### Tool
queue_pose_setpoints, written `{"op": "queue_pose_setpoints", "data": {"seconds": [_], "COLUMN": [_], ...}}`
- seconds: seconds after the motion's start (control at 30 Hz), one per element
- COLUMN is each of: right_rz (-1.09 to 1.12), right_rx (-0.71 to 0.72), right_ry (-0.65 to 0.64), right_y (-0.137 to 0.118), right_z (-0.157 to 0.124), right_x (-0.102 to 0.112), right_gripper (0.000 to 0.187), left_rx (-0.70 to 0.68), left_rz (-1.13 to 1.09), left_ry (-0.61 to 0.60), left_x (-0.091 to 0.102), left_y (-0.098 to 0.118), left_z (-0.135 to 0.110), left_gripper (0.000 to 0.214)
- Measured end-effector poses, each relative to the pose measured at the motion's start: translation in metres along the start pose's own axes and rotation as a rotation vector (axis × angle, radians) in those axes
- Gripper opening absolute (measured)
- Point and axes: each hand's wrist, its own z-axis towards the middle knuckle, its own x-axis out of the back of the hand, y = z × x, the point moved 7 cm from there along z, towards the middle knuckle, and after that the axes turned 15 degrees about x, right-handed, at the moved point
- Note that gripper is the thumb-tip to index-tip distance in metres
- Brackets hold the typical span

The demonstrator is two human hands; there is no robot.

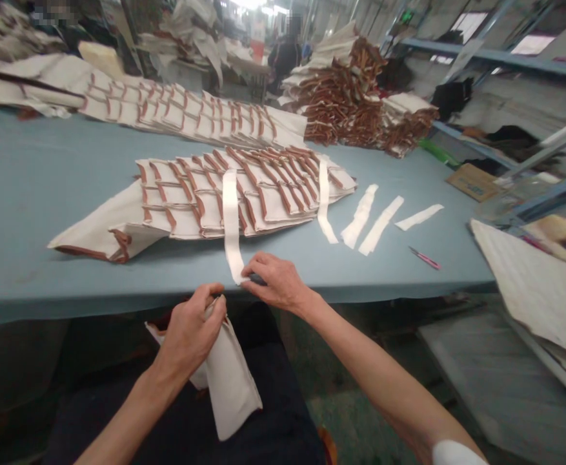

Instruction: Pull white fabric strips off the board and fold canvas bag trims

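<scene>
Below the table's front edge, my left hand [193,326] is closed on the top of a folded cream fabric piece [232,381] with brown edging, which hangs over my lap. My right hand [277,281] is at the table edge, thumb and fingertips pinched at the lower end of a long white strip [231,219]. Something dark shows under its fingers; I cannot make out what. The strip's upper part lies across a row of overlapping cream fabric pieces [186,219] with brown trim. A second white strip [323,200] lies over that row's right end.
Loose white strips [381,226] and a small pink-handled tool [425,258] lie at right on the blue table [45,278]. Behind are another overlapping row [190,116] and a tall brown-edged stack [341,90]. A cardboard box [474,182] sits by the metal shelving [505,55].
</scene>
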Motion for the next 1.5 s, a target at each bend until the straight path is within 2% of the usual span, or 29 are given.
{"op": "queue_pose_setpoints", "data": {"seconds": [0.2,0.4,0.67,0.8,0.97,1.17,1.3,1.4,1.5], "right_rz": [0.061,0.113,0.114,0.116,0.123,0.096,0.032,-0.014,-0.041], "right_rx": [-0.046,-0.085,-0.213,-0.280,-0.292,-0.297,-0.263,-0.206,-0.179], "right_ry": [0.044,0.041,-0.003,-0.017,-0.024,0.049,0.184,0.266,0.342], "right_y": [0.007,0.011,0.015,0.019,0.017,0.016,0.004,-0.006,-0.002], "right_z": [0.003,0.005,0.012,0.014,0.016,0.015,0.017,0.032,0.059], "right_x": [-0.002,0.001,-0.001,0.002,0.006,0.007,0.027,0.057,0.095], "right_gripper": [0.019,0.022,0.027,0.029,0.026,0.025,0.029,0.026,0.022], "left_rx": [0.007,-0.042,-0.160,-0.151,-0.094,-0.091,-0.058,-0.045,-0.034], "left_rz": [0.022,0.070,0.313,0.422,0.520,0.644,0.697,0.706,0.696], "left_ry": [-0.026,-0.004,-0.025,-0.032,-0.033,-0.130,-0.156,-0.178,-0.195], "left_x": [-0.008,-0.017,-0.039,-0.040,-0.038,-0.040,-0.038,-0.038,-0.039], "left_y": [0.000,0.001,0.008,0.007,0.006,0.018,0.025,0.027,0.027], "left_z": [0.007,0.008,0.005,0.003,0.003,0.006,0.006,0.004,0.002], "left_gripper": [0.046,0.049,0.052,0.050,0.052,0.058,0.057,0.058,0.058]}}
